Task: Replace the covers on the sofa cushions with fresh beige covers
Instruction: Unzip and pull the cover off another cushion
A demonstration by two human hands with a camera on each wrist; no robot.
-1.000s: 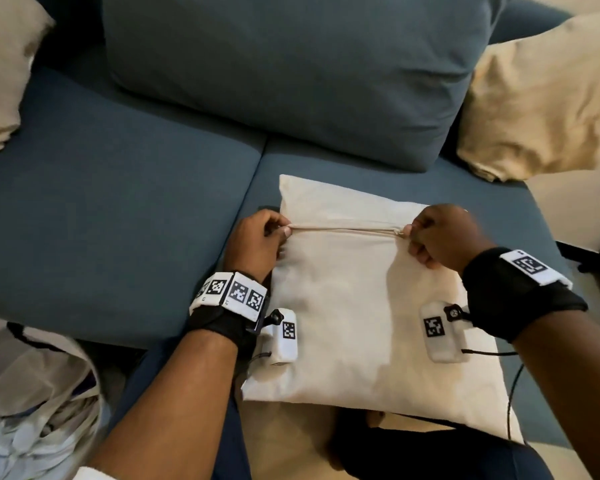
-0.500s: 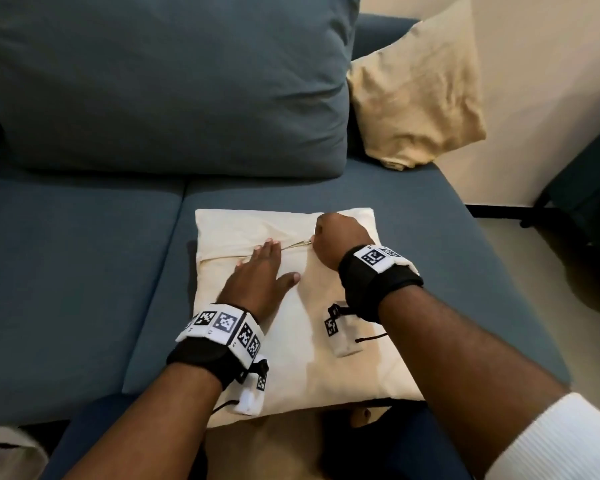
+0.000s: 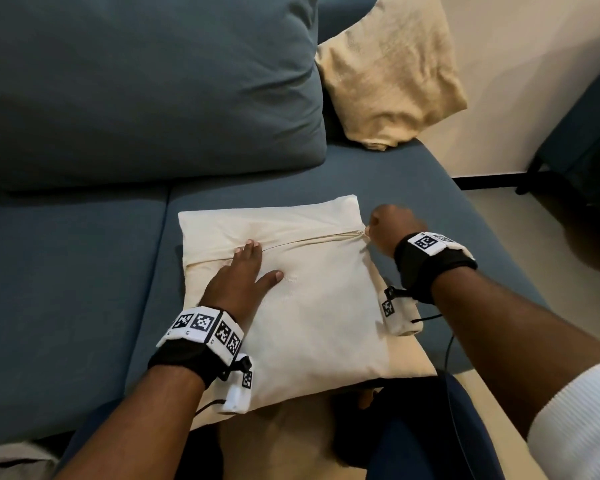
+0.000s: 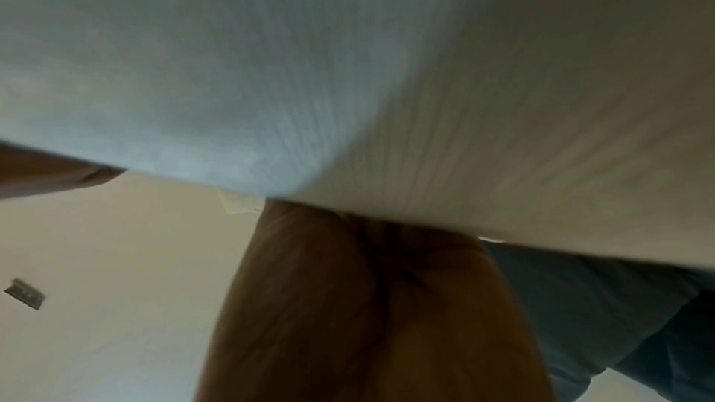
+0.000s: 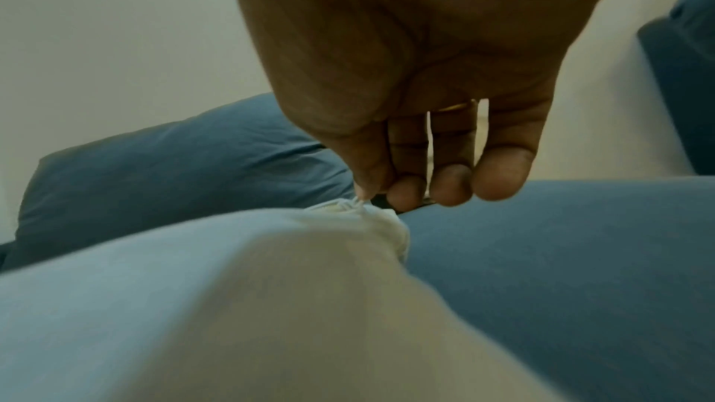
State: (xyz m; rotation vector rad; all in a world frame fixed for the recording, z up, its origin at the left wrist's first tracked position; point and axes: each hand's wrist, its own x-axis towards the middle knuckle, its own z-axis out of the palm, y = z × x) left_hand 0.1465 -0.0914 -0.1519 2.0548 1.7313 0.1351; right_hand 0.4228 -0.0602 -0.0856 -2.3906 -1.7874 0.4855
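A cushion in a fresh beige cover (image 3: pixel 312 306) lies flat on the blue sofa seat (image 3: pixel 66 289), partly over its front edge. Its zipper (image 3: pixel 312 239) runs across the upper part and looks closed along its length. My left hand (image 3: pixel 243 275) presses flat on the cover, fingers straight, fingertips at the zipper's left part. My right hand (image 3: pixel 390 225) is at the cushion's right edge, thumb and fingers pinching the zipper pull (image 5: pixel 357 202), as the right wrist view shows. The left wrist view is filled by blurred beige cover (image 4: pixel 503 103) and my palm (image 4: pixel 367 301).
A large blue back cushion (image 3: pixel 146 84) leans behind. A wrinkled yellowish cushion (image 3: pixel 392 67) stands in the sofa's right corner against the wall. Dark furniture (image 3: pixel 582 133) stands on the floor at far right. My knees are below the sofa's front edge.
My right hand has drawn the zipper pull rightwards to the cushion's right edge. My left hand let go of the zipper end and now lies flat on the cover. The head view swung right.
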